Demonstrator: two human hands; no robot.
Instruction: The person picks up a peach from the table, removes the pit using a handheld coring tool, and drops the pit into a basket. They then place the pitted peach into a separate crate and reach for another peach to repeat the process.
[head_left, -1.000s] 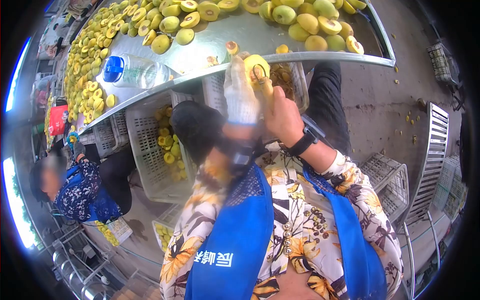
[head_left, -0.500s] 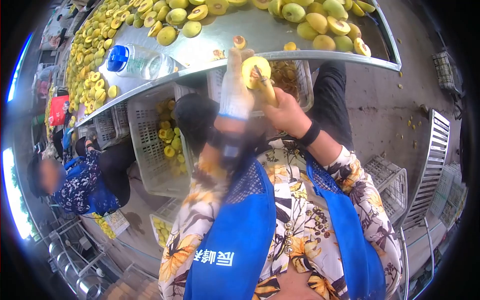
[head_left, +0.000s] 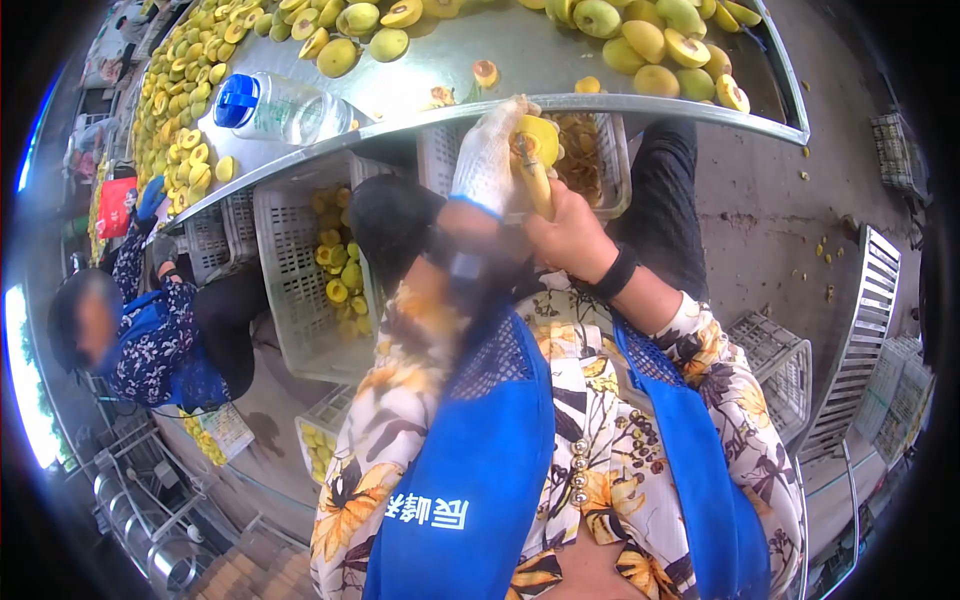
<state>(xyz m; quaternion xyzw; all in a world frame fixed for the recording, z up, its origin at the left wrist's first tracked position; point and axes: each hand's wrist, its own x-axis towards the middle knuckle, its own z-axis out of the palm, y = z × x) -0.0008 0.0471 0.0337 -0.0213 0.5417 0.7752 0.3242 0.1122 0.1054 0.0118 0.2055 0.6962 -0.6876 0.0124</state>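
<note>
My left hand (head_left: 490, 160), in a white glove, grips a yellow peach half (head_left: 541, 137) just below the table's front edge. Bare, with a black band at the wrist, my right hand (head_left: 573, 228) is closed around the pale handle of a pitting tool (head_left: 537, 185). The tool's metal tip meets the cut face of the peach half; its exact shape is hard to make out. On the metal table (head_left: 440, 75) just beyond my hands lies a small piece of fruit with a brownish centre (head_left: 486, 73).
Heaps of peaches (head_left: 190, 75) cover the table's far and left parts. A blue-lidded water bottle (head_left: 290, 108) lies near the edge. Below stand a crate with peach halves (head_left: 290, 270) and a crate of scraps (head_left: 622, 165). A co-worker (head_left: 165, 340) sits at left.
Both hands have come slightly down and right, away from the table edge, with the peach half now tilted differently. The co-worker at left has raised an arm toward the table.
</note>
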